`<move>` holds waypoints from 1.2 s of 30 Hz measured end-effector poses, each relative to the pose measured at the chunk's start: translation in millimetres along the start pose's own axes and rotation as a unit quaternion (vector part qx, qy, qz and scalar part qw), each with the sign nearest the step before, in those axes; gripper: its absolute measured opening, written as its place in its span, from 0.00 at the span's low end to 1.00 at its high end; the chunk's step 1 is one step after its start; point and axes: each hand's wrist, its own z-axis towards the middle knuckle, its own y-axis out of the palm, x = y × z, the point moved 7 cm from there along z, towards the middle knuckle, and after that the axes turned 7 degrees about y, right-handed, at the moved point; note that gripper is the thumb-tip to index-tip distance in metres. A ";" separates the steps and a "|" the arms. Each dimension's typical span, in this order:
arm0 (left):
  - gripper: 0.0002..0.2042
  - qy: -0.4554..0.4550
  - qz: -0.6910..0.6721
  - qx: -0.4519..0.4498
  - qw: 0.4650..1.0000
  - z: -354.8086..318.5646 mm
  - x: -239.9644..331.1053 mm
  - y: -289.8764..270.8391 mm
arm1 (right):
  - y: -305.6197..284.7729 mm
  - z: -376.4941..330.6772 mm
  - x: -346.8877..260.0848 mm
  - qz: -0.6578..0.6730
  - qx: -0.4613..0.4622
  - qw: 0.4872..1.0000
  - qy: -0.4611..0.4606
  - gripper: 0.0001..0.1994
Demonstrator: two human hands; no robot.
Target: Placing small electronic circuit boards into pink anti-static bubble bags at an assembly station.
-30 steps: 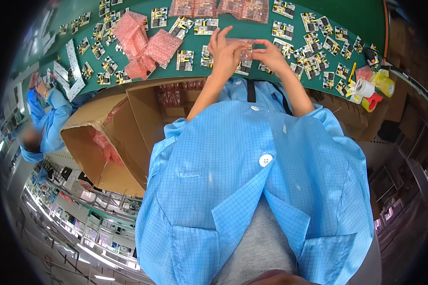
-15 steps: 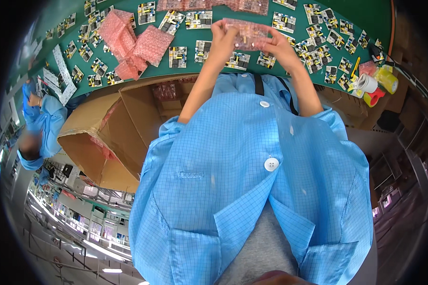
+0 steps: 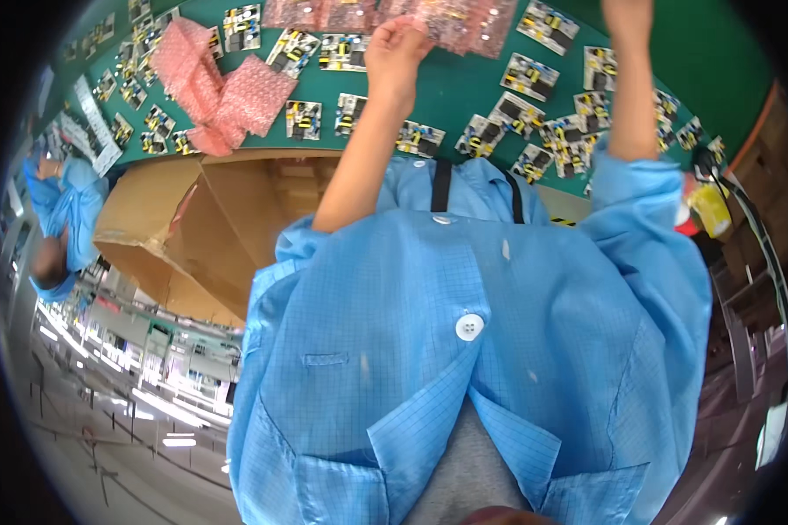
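My left hand point(image 3: 396, 59) is at the far middle of the green table, fingers curled closed over the near left edge of a pink bubble-wrap bag point(image 3: 445, 24) with a circuit board showing through. That bag lies at the right end of a row of similar filled bags point(image 3: 346, 15). My right arm stretches far to the right; only the base of my right hand point(image 3: 629, 10) shows at the upper edge, with its fingers out of sight. Bare circuit boards with yellow and black parts, such as one board point(image 3: 531, 76), lie between my hands.
Loose pink bubble-wrap bags point(image 3: 252, 101) lie left on the green table point(image 3: 464, 92). Several circuit boards point(image 3: 573, 144) cluster at the right. An open cardboard box point(image 3: 149, 197) stands below the table edge. A yellow tape roll point(image 3: 709, 210) sits far right. A co-worker point(image 3: 66, 210) is far left.
The bubble-wrapped board moved from between both hands to the far row, my left hand at its edge. My right hand let go and swung away to the upper right.
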 end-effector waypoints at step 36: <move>0.05 0.033 0.029 -0.028 0.999 -82.9 16.0 -81.4 | 41.5 -277.8 39.6 0.135 -0.152 0.943 0.264 0.25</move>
